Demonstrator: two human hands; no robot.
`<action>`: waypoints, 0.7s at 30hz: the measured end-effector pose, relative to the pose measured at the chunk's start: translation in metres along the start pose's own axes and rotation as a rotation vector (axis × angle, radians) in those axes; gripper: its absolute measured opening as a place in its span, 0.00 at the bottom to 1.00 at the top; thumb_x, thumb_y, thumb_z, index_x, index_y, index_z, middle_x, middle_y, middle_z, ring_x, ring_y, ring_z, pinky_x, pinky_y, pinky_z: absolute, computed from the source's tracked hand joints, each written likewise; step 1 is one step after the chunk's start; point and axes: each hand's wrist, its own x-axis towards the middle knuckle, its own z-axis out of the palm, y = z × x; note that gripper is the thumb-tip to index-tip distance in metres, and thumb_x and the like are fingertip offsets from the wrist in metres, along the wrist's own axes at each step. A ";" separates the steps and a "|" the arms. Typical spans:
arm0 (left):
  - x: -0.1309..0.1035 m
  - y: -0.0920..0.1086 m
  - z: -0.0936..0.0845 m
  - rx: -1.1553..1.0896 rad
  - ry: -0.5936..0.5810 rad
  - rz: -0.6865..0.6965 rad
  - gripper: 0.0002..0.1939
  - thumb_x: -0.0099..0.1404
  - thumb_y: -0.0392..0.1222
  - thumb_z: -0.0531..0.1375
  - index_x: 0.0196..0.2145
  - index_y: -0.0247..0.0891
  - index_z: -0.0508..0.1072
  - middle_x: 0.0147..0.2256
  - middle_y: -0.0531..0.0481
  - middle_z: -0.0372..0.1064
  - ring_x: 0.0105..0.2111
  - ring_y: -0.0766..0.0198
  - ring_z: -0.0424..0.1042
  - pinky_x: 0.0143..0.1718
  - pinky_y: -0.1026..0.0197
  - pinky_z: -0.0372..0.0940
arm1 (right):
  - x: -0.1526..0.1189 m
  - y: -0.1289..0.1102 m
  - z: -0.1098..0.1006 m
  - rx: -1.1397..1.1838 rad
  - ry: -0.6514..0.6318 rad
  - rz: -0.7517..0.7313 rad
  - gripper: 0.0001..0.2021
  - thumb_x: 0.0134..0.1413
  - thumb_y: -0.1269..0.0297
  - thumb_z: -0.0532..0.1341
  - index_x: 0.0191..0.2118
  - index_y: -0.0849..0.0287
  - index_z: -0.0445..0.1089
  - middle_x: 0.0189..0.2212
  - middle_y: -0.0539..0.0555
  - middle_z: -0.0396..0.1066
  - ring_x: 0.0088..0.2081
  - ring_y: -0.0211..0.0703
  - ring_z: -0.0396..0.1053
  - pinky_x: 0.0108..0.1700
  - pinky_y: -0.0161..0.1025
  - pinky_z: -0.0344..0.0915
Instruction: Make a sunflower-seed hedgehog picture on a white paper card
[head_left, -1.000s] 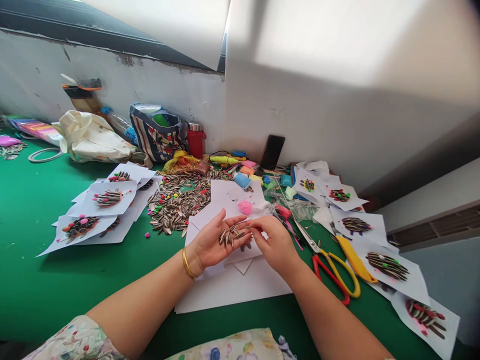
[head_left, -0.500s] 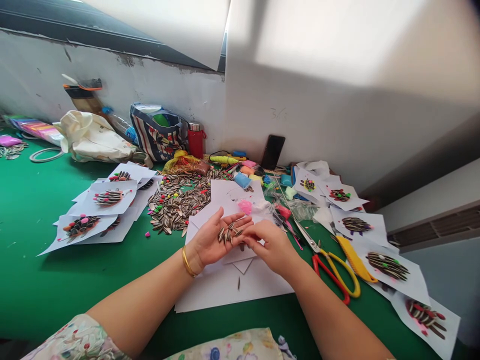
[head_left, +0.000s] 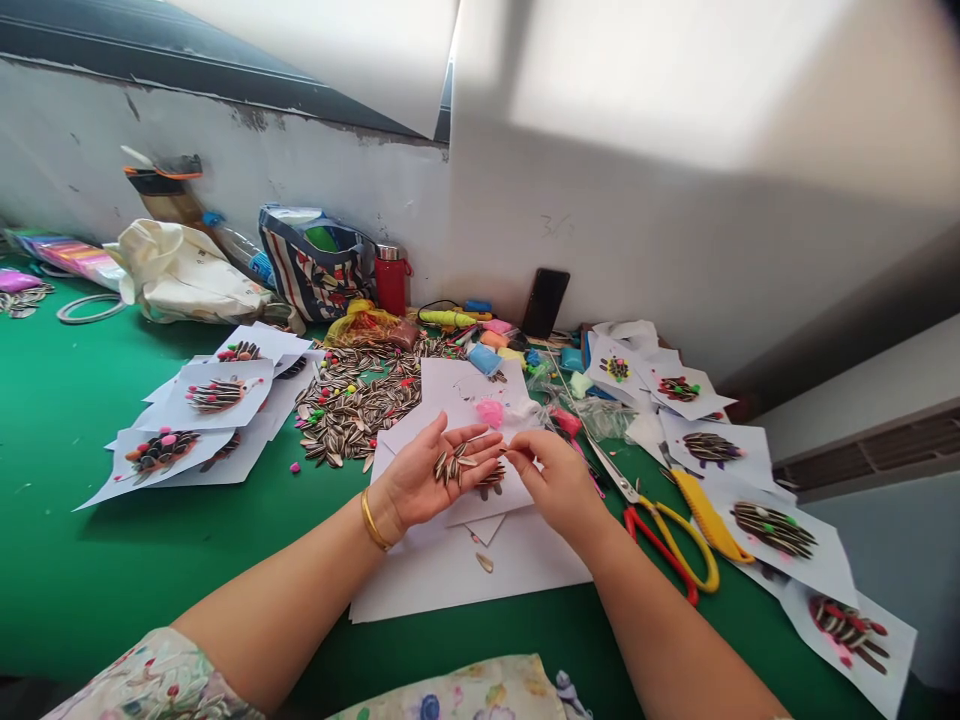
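My left hand (head_left: pixel 442 475) is palm up with its fingers stretched out, and several striped sunflower seeds (head_left: pixel 454 465) rest in it. Close to those fingertips, my right hand (head_left: pixel 551 480) is closed in a pinch on what looks like a single sunflower seed, mostly hidden by the fingers. Below and between the hands, a partly covered paper sheet (head_left: pixel 457 515) carries a cluster of seeds (head_left: pixel 491 480). One loose seed (head_left: pixel 484 563) lies on the white paper (head_left: pixel 420 595) nearer me. A pink lump of clay (head_left: pixel 490 412) sits just beyond my left fingers.
A heap of sunflower seeds (head_left: pixel 360 400) spreads behind my left hand. Finished-looking seed pictures lie in stacks at left (head_left: pixel 217 395) and right (head_left: pixel 772 530). Scissors (head_left: pixel 667 545) and a yellow comb-like tool (head_left: pixel 709 515) lie right. A phone (head_left: pixel 547 302) and red bottle (head_left: pixel 391 282) stand behind.
My right hand has shifted slightly right and away from my left palm, showing more of the seed cluster on the paper. The loose seed on the near paper lies differently.
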 end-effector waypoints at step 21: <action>0.014 0.015 -0.013 -0.129 0.194 0.172 0.15 0.73 0.44 0.47 0.41 0.31 0.68 0.27 0.50 0.61 0.23 0.70 0.65 0.20 0.71 0.65 | 0.000 0.019 0.006 -0.344 -0.292 0.135 0.04 0.53 0.72 0.63 0.30 0.56 0.73 0.30 0.51 0.72 0.35 0.42 0.66 0.37 0.37 0.57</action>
